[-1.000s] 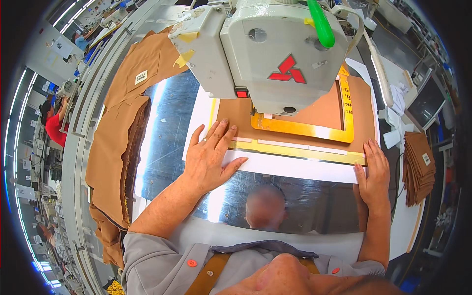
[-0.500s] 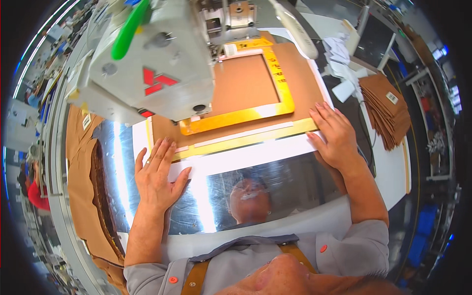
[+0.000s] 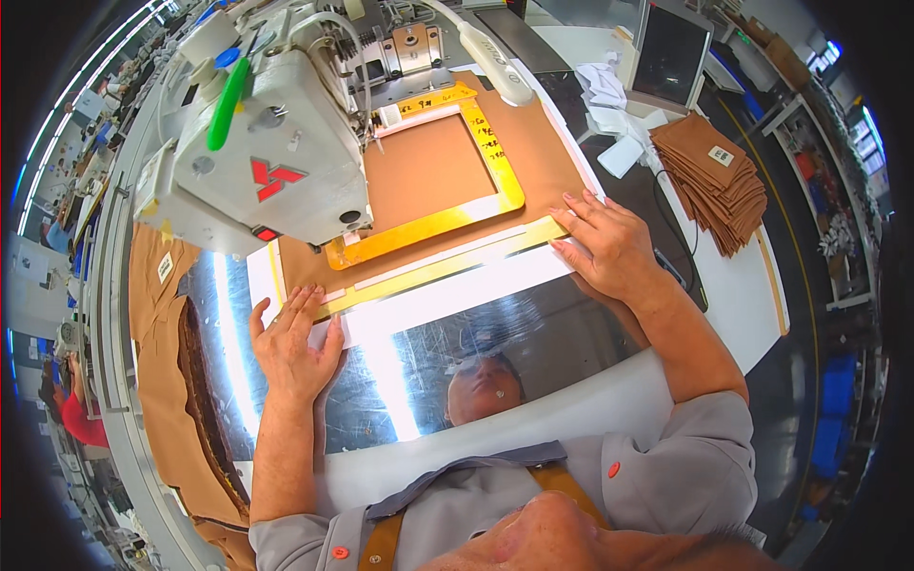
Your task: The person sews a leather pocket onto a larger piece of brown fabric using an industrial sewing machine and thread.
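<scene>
Brown fabric (image 3: 562,162) lies on a white sheet (image 3: 495,276), under a yellow frame (image 3: 508,190) beside the head of a grey sewing machine (image 3: 238,157) with a green handle (image 3: 228,105). A pale yellow strip (image 3: 428,271) with narrow white pieces runs along the fabric's near edge. My left hand (image 3: 297,345) rests open, fingertips on the near left of the fabric and strip, thumb over the white sheet. My right hand (image 3: 609,247) lies open at the strip's right end, fingertips on the fabric. The sheet sits on a shiny metal plate (image 3: 476,324).
Piled brown garment pieces (image 3: 171,390) lie at the left. At the right are a stack of brown pieces (image 3: 705,181), crumpled white paper (image 3: 600,86) and a screen (image 3: 666,52). A person in red (image 3: 84,419) is at the far left.
The view has swung rightward, so the machine appears further left and the right-hand stack and screen show more fully. Both hands remain on the near edge of the fabric, fingers spread.
</scene>
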The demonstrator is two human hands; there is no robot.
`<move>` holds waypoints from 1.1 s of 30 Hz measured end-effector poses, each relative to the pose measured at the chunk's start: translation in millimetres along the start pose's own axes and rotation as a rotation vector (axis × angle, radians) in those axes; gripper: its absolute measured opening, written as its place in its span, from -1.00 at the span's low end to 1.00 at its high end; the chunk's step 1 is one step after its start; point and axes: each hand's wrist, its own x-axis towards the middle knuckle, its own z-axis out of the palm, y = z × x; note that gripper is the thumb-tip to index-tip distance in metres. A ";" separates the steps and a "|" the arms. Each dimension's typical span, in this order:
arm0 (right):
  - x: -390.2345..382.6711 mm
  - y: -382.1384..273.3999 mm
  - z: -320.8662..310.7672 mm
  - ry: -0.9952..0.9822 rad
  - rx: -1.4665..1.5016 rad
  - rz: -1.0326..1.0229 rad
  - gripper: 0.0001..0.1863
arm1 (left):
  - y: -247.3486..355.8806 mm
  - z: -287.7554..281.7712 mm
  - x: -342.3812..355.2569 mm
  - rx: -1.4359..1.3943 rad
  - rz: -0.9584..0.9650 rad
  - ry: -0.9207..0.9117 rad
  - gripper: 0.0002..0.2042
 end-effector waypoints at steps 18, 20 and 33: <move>4.5 4.1 5.1 0.029 -0.014 0.045 -0.61 | -3.7 2.8 -3.0 -0.036 -0.046 0.069 -0.70; 3.9 4.1 5.8 0.044 -0.002 0.056 -0.60 | -3.9 3.8 -3.5 -0.035 -0.046 0.084 -0.71; 0.8 6.7 7.7 0.113 0.010 0.028 -0.62 | -7.6 8.6 -6.1 -0.055 -0.066 0.109 -0.68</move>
